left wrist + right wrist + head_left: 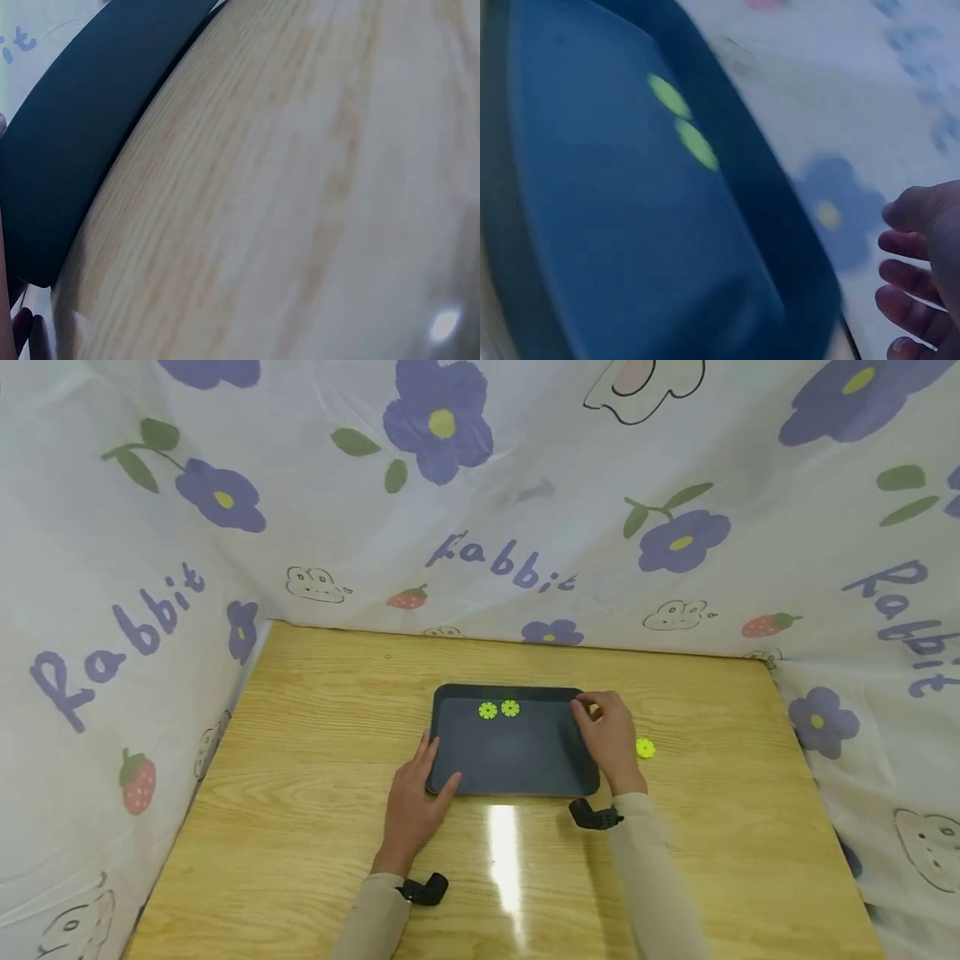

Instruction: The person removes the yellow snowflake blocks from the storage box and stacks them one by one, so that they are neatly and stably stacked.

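Note:
A dark grey rectangular tray (517,760) lies on the table. My left hand (414,802) holds its near left corner, the thumb over the near rim and the fingers along the left side; in the left wrist view only the tray's outer wall (82,127) and bits of the fingers show. Two yellow-green notched discs (487,711) lie side by side near the tray's far wall. Above the tray's right end is my right hand (611,735), fingers loosely bent. Nothing shows between those fingers in the right wrist view. Another yellow-green disc (645,748) rests on the table just right of that hand.
The wooden table (315,710) carries the tray roughly in its middle. A white cloth (315,510) printed with flowers, strawberries and lettering hangs behind and on both sides. Each wrist wears a black camera (592,815).

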Demonstrator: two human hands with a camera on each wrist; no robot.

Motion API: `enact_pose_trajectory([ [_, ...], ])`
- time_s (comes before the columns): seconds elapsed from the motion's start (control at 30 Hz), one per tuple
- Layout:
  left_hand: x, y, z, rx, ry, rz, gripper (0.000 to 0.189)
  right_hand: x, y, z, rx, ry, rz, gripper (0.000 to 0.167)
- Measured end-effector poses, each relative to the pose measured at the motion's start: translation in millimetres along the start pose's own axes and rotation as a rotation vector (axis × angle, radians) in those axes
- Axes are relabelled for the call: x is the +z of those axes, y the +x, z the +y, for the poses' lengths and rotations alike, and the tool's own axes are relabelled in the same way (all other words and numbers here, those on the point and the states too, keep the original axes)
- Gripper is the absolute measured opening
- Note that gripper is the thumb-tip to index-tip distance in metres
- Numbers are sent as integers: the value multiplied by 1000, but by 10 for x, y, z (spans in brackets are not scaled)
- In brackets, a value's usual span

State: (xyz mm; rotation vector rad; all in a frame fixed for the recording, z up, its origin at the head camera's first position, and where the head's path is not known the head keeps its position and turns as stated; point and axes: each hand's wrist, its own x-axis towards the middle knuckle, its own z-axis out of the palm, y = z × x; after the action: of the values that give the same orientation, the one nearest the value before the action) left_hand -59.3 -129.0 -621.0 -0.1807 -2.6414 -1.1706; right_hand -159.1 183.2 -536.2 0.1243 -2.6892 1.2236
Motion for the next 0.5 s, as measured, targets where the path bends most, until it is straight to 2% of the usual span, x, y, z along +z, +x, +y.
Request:
enact_pose_trajectory([
  [0.13,16,-9,10,-4,10,3,72,345,51,-158,-63,-92,-218,29],
  [0.27,11,-3,38,-6,5,8,72,632,73,-227,-53,-175,-376,42],
  [0.37,1,2,51,-16,6,5,72,756,75,-247,-41,-221,-420,49],
  [0.5,-20,6,47,-32,11,-4,72,817,62,-256,-42,-245,-411,46],
])
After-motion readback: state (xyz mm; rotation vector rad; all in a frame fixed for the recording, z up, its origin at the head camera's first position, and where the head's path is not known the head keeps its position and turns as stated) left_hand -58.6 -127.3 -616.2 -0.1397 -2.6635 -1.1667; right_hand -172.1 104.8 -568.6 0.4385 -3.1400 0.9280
